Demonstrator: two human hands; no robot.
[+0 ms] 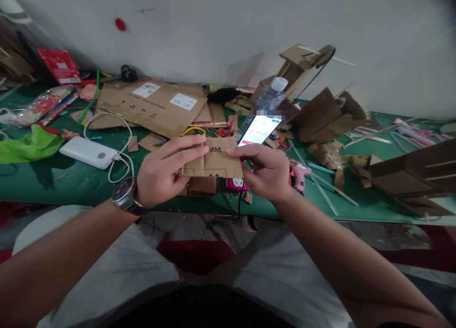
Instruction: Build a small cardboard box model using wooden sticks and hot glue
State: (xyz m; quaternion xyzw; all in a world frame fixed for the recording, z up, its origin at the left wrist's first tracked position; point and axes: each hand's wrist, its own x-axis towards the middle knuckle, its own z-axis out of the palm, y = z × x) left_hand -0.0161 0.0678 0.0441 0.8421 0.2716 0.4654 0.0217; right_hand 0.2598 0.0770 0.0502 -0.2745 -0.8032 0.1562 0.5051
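One bare left hand [160, 171], at nine o'clock, and the right hand [269, 171], at three, grip a small, rectangular, printed brown cardboard piece [219, 163] at centre, above a green tabletop [64, 188]. The piece looks already cut and creased; what remains cannot be told.

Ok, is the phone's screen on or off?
On. The phone, just beyond the right hand, shows a bright white display with dark digits and a red bar.

Two hands [156, 176] [269, 171], one phone [261, 128], one glue gun [300, 173]
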